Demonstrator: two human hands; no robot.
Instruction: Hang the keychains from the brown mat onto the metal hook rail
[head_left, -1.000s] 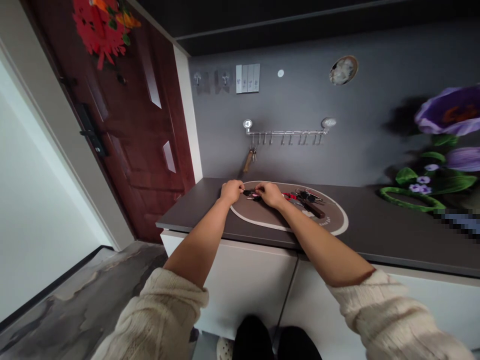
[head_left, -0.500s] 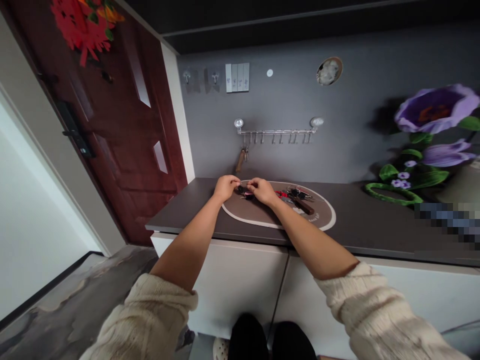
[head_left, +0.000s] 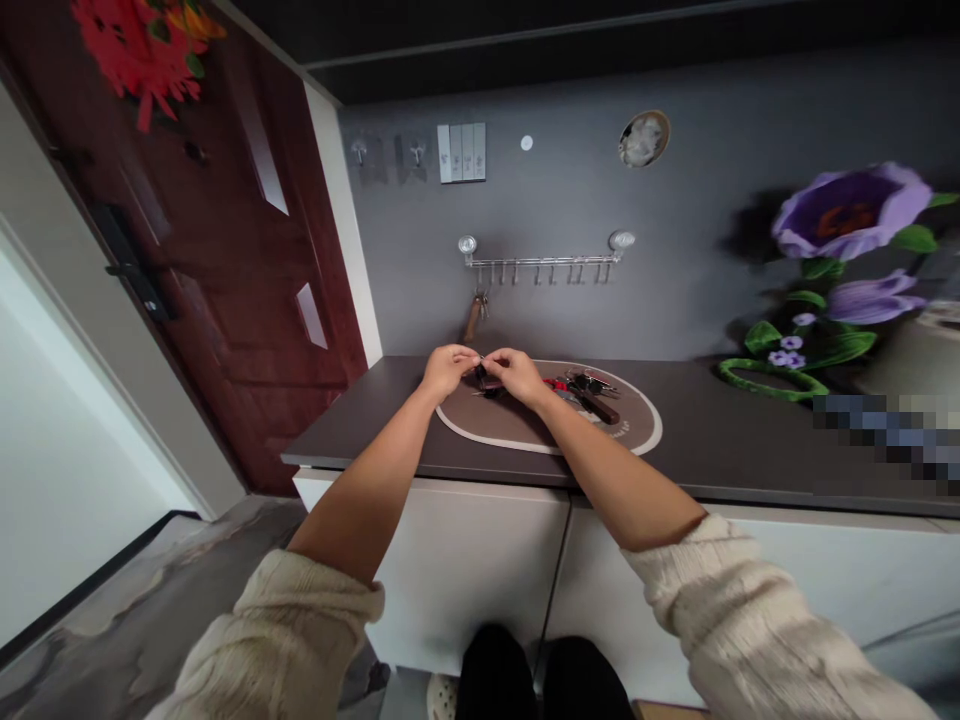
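Note:
My left hand (head_left: 448,371) and my right hand (head_left: 519,377) meet over the left end of a brown oval mat (head_left: 499,428) with a pale rim. Fingertips of both are pinched at the top of a small bunch of keys (head_left: 481,376) with dark heads, which hangs between them just above the mat; its ring is too small to make out. Right of my right hand lies a pile of keys (head_left: 589,382) with something red at its left side. A dark brown strap-like fob (head_left: 600,408) lies in front of that pile.
On the wall behind is a clear hook rail (head_left: 544,262); keys with a brown fob (head_left: 472,318) hang at its left end. Purple artificial flowers (head_left: 847,215) and a beige lampshade-like object (head_left: 911,355) stand right. A dark red door (head_left: 247,270) is left, and a dark cabinet overhangs.
My hands have come together, the right fingertips now meeting the left at the keys. The keys appear lifted slightly and hang between the fingers. The whole view has shifted a little.

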